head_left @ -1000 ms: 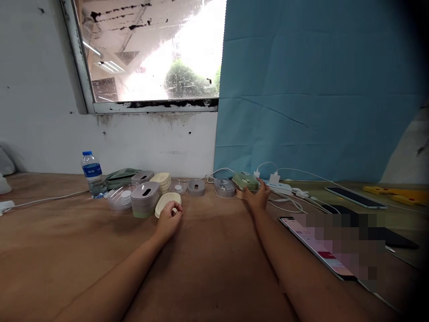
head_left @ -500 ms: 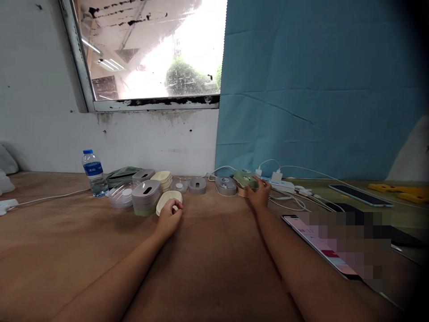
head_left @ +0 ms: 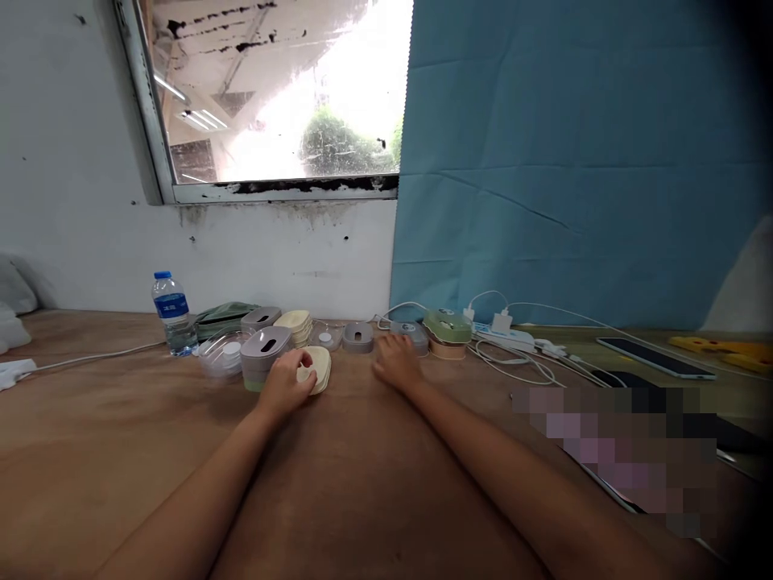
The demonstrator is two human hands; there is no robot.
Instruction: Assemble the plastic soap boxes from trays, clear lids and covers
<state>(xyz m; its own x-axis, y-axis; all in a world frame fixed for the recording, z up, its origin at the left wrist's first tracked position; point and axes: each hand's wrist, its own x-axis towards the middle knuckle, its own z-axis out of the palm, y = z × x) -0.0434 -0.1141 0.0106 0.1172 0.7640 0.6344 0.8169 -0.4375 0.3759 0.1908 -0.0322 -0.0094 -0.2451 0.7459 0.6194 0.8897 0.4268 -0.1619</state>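
My left hand (head_left: 288, 383) lies at the left edge of a short stack of cream lids (head_left: 321, 370). Its fingers are curved, with a gap between thumb and forefinger, and it grips nothing that I can see. Just left of it stands a lilac box with a green base (head_left: 264, 358). My right hand (head_left: 397, 364) is over the table in front of a grey box (head_left: 416, 337), with its fingers curled down. The fingertips are hidden, so anything in them cannot be seen. Right of that box, a green box (head_left: 448, 326) rests on a tan one (head_left: 448, 350).
Along the wall stand a water bottle (head_left: 175, 318), clear containers (head_left: 226, 354), taller-stacked cream lids (head_left: 295, 324) and a small grey box (head_left: 358, 338). At the right are white cables (head_left: 513, 362), a power strip (head_left: 504, 336) and a phone (head_left: 655, 358).
My right hand has come off the green box and moved left, its fingers now curled. My left hand has shifted slightly left, and its thumb and forefinger have parted.
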